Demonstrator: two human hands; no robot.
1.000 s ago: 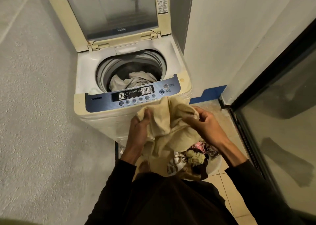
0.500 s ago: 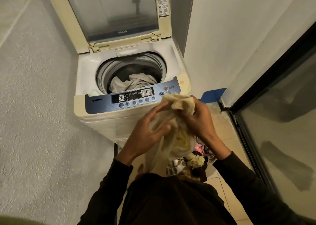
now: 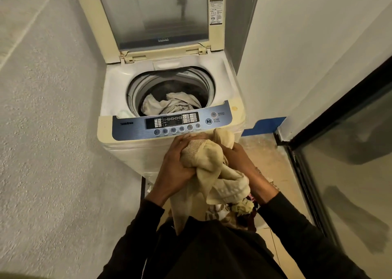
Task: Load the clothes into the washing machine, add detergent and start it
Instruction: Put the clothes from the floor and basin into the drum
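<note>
Washing machine (image 3: 169, 117) stands open-lidded between textured wall (image 3: 46, 130) and tiled floor (image 3: 263, 151).

Blue control panel (image 3: 169, 125) of washing machine (image 3: 118, 130): "POWER" beside round button (image 3: 213, 114) at 3 o'clock end; "START PAUSE" beside play/pause button (image 3: 208, 121). Brand word at 9 o'clock end blurred. Lid sticker (image 3: 216, 12): print too small.

Laundry basket (image 3: 262, 225) mostly hidden behind cream garment (image 3: 212, 164) and arms.
</note>
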